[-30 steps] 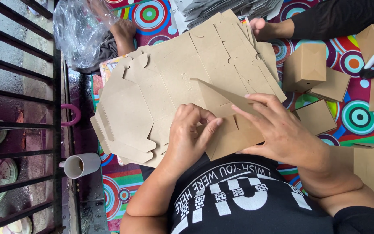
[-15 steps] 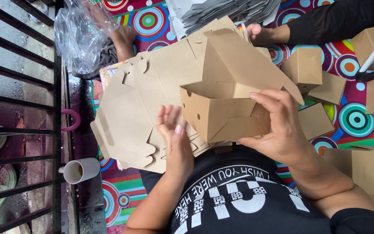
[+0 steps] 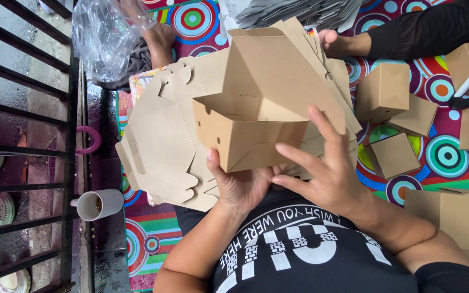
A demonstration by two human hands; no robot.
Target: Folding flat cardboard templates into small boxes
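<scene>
Head view, half-folded brown cardboard box (image 3: 245,138) above flat cardboard blanks (image 3: 158,146), long axis left-right, open side facing up-frame, left hand (image 3: 240,184) cupped beneath gripping it, right hand (image 3: 327,173) fingers spread, touching its right end.

To your left, a white mug (image 3: 100,204) stands on the wet ledge beside the black metal railing (image 3: 44,135), with a pink hook (image 3: 89,140) on it. A crumpled clear plastic bag (image 3: 104,35) lies above. Folded brown boxes (image 3: 389,92) sit scattered on the circle-patterned mat (image 3: 191,19). A grey stack of sheets (image 3: 294,11) lies at top. Another person's black sleeve (image 3: 430,32) reaches in.
</scene>
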